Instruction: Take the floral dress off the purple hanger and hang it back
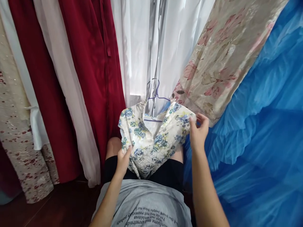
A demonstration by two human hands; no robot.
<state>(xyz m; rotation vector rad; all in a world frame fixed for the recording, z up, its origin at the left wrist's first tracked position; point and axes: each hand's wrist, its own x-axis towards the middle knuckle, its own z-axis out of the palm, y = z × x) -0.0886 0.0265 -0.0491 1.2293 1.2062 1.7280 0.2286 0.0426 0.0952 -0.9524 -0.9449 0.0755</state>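
Bright white fabric (137, 47), dim floor (63, 205), edges seemingly stretched

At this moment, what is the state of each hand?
Left hand: closed, holding the floral garment by its side.
Right hand: closed, pinching the same garment's shoulder edge.

Floral top (156, 142) on a purple hanger (157, 94)

The left hand (123, 159) is gripping the top's side edge; the right hand (200, 129) is pinching the shoulder edge. Around them — red cloth (86, 63) is hanging leftward, ruffled blue fabric (262, 126) rightward.
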